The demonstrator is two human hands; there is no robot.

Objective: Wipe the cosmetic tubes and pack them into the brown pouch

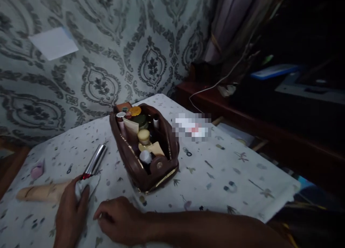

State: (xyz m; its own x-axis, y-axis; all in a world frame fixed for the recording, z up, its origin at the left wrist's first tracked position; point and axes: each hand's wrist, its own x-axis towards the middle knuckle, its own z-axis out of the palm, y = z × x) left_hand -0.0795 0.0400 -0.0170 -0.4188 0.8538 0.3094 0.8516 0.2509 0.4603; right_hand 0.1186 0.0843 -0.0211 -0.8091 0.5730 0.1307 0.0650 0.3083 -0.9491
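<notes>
My left hand point(71, 212) is closed around the lower end of a red bottle with a long silver cap point(95, 160). A crumpled white tissue or cloth point(81, 187) is bunched between its thumb and fingers, hiding most of the bottle's body. Close beside it, my right hand point(118, 219) has its fingers curled in; whatever they may hold is hidden. In front of both hands stands an unzipped brown cosmetic bag point(126, 163) containing several jars, tubes and bottles, among them a jar with a yellow lid point(135, 111). A beige tube point(43, 192) lies left of my left hand.
A small pink item point(37, 170) sits on the table's left side. The patterned tablecloth point(215, 169) reaches a patterned wall point(102, 82) behind. To the right are a blurred-out white item point(192, 127), a dark wooden ledge point(215, 104) and a white cable point(223, 77).
</notes>
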